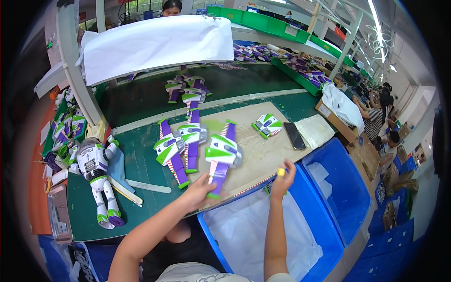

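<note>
My left hand [199, 189] is closed on the purple end of a toy wing pack [224, 151], a white, green and purple piece held tilted above the board. My right hand [283, 179] hovers over the near edge of a blue bin [336, 257]. Its fingers look loosely curled and apart, with yellow tape round one digit, and I see nothing in them. A small green piece shows beside that wrist, partly hidden. Two more winged packs [170, 149] lie left of the held one. A pack with folded wings [267, 126] rests farther right.
A toy astronaut figure [91, 162] lies at left by a blue cloth. A phone [294, 136] rests on the board's right. Behind runs a dark green conveyor [141, 96] carrying more packs. A second blue bin [350, 207] stands right. Other people are at the back and right.
</note>
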Demonstrator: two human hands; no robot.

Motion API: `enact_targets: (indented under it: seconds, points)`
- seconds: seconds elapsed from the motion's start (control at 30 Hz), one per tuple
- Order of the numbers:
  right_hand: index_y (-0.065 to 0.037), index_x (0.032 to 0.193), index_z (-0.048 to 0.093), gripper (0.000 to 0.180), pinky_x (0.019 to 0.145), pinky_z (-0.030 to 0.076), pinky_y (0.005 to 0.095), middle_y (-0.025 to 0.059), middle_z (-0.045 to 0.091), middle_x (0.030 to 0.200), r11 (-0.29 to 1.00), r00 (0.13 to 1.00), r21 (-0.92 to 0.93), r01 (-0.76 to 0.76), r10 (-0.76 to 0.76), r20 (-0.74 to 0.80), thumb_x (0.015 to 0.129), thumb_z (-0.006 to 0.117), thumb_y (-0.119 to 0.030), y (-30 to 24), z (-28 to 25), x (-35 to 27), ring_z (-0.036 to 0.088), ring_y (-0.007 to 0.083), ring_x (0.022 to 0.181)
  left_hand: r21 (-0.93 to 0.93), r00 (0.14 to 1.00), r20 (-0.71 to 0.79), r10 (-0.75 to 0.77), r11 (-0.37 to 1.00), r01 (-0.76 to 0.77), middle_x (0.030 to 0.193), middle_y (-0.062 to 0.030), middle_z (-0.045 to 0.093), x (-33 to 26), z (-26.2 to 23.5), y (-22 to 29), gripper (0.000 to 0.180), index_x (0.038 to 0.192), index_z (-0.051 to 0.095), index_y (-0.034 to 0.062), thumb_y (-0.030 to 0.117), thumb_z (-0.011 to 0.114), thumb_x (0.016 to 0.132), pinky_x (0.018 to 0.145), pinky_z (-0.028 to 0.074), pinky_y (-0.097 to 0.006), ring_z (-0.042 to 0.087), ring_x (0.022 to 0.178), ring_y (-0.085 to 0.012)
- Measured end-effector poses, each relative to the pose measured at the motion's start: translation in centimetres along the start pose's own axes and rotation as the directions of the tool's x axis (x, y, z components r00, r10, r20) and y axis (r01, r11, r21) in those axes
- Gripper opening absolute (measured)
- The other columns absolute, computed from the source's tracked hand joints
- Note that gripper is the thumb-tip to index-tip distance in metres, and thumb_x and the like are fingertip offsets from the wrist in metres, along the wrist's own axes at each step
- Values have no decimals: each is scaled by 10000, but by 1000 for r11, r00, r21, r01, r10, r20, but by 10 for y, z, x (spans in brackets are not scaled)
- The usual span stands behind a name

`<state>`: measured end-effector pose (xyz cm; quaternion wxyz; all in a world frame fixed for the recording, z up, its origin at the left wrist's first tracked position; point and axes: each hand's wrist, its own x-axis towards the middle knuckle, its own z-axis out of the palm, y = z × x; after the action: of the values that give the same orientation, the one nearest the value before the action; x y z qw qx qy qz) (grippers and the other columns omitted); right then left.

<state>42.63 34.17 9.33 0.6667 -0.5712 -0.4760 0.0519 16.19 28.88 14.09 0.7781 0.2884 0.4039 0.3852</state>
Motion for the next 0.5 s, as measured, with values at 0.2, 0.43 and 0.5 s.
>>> enact_targets:
  seconds: [0.2, 0.43, 0.5]
  points:
    - [-46, 985, 564, 291, 527, 375, 194, 6, 525, 744, 820, 727, 295, -491, 199, 658, 940, 473, -319, -109, 43, 13, 471, 56, 625, 439, 982, 96, 160, 879, -186, 771, -84, 609, -142, -66, 9, 294, 1164, 502, -7, 135, 515, 906, 474, 427, -211, 604, 664, -130]
    - [-91, 765, 474, 299, 449, 263, 188, -51, 393, 617, 792, 716, 412, -451, 46, 696, 956, 431, -317, -145, 81, -63, 339, 17, 531, 558, 508, -542, 669, 739, -378, 550, -4, 457, -183, -118, 27, 419, 675, 489, 64, 339, 365, 965, 390, 300, -236, 388, 427, -79]
    - [-73, 775, 471, 294, 480, 310, 200, -39, 419, 634, 780, 694, 412, -471, 40, 719, 965, 408, -290, -170, 91, -93, 374, 31, 562, 698, 416, -430, 801, 587, -410, 576, 4, 440, -175, -134, 25, 475, 615, 486, 54, 348, 364, 968, 442, 296, -243, 359, 492, -62]
